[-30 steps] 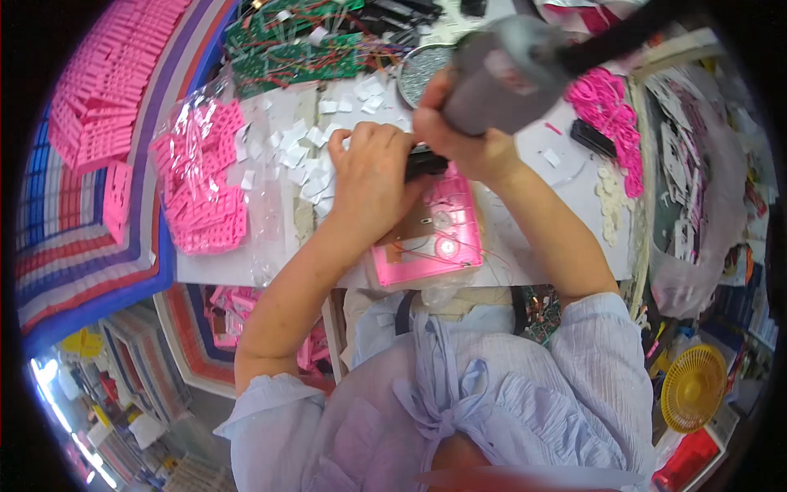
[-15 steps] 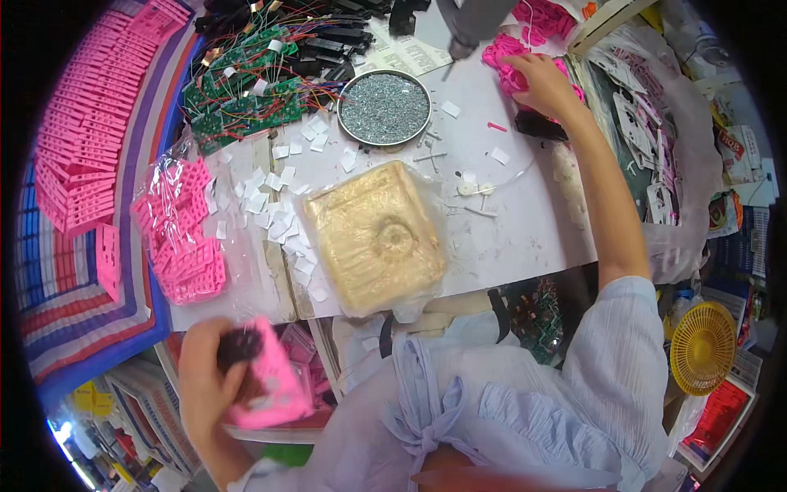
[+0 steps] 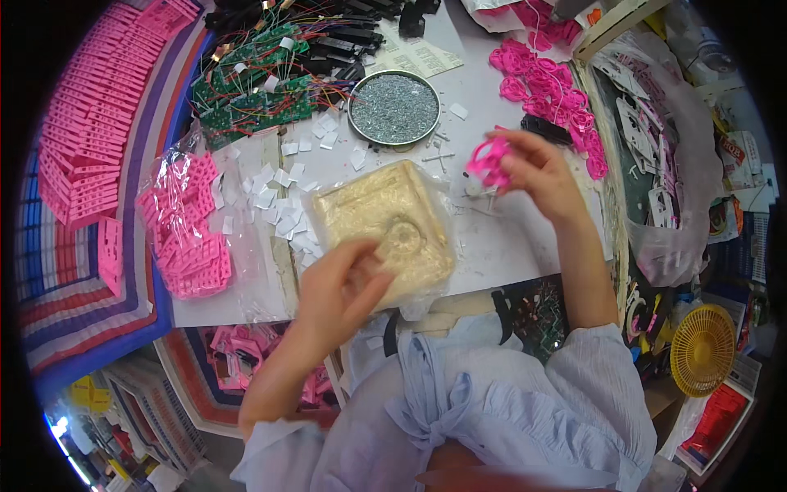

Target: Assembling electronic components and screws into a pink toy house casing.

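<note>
My right hand (image 3: pixel 543 182) pinches a small pink looped piece (image 3: pixel 489 162), perhaps a coiled cord, above the right half of the white tabletop. My left hand (image 3: pixel 340 287) hovers at the near left part of a yellowish block wrapped in clear plastic (image 3: pixel 384 234). Its fingers are curved and apart with nothing visible in them. A pile of similar pink looped pieces (image 3: pixel 545 78) lies at the far right, beside a black part (image 3: pixel 545 129). Pink plastic frames (image 3: pixel 238 353) sit in a compartment below the table's near left edge.
A round dish of small metal screws (image 3: pixel 393 107) stands behind the block. Green circuit boards with wires (image 3: pixel 254 102) lie far left, and white squares (image 3: pixel 283 209) are scattered nearby. A bag of pink panels (image 3: pixel 193 230) and stacked pink panels (image 3: pixel 98 123) are at the left.
My left hand has let go of a pink panel with a black part and moved from the near left to the block. My right hand has brought a pink looped piece from the pile toward me.
</note>
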Motion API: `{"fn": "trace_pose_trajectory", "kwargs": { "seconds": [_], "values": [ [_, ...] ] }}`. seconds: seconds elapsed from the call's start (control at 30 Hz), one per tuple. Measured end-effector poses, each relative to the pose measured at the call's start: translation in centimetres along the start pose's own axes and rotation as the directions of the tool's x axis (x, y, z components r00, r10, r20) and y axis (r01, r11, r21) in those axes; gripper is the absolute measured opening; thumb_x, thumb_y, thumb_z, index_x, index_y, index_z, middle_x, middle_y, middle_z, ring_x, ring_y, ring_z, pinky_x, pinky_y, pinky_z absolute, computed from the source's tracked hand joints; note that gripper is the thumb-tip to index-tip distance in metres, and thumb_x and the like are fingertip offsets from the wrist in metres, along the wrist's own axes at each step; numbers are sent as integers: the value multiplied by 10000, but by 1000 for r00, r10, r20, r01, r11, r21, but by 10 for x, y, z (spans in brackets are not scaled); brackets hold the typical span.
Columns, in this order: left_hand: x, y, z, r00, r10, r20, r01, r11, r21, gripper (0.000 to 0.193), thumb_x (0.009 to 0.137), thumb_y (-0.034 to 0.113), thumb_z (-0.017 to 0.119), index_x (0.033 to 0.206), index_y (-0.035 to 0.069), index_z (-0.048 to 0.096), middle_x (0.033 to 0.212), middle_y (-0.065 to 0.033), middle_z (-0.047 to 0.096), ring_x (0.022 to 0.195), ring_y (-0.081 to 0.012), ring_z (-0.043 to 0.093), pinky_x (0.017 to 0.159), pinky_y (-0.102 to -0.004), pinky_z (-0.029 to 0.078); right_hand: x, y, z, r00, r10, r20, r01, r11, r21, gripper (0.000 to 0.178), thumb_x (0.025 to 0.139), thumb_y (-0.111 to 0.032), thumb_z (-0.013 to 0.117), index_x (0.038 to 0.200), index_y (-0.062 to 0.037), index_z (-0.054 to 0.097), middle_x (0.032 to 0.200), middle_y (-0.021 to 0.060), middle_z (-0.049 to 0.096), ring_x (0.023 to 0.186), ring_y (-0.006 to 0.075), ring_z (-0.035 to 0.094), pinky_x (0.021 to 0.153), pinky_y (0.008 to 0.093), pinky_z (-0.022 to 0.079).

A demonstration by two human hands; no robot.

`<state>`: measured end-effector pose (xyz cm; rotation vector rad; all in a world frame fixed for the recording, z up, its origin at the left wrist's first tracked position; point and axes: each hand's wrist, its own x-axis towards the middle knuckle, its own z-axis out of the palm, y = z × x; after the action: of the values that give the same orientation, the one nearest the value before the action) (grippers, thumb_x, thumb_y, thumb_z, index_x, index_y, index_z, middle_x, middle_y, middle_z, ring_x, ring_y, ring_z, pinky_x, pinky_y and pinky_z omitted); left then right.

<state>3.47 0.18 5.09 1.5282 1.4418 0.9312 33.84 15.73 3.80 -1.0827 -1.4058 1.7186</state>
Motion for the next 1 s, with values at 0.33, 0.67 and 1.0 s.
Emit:
{"fn": "trace_pose_trajectory", "kwargs": {
  "seconds": [0.33,0.67,1.0],
  "values": [
    [51,-6,40,996,-93,11,81,786,-614,201,981,61,638,1171,18,588,942,-49,683,737,-82,631,627,-216,503,-26,1,97,944,-325,-57,280,881,-380,271,882,-152,755,1098,-17,661,801,88,700,681,134,682,631,282,548],
    [7,-18,13,965,260,-19,-231,889,396,471,805,82,771,1220,1,564,1128,-182,631,1013,-324,633,870,-397,515,9,25,97,837,-378,397,531,379,-758,147,797,-200,737,839,-83,658,766,102,650,696,306,659,604,397,548],
    [-3,-41,21,914,263,310,-403,677,616,557,817,295,732,1291,32,602,1368,-127,547,1349,-294,455,1102,-535,348,16,36,118,887,-222,406,445,170,-879,162,774,-208,711,861,-91,641,797,93,669,807,307,668,647,444,541]
  ]
}}
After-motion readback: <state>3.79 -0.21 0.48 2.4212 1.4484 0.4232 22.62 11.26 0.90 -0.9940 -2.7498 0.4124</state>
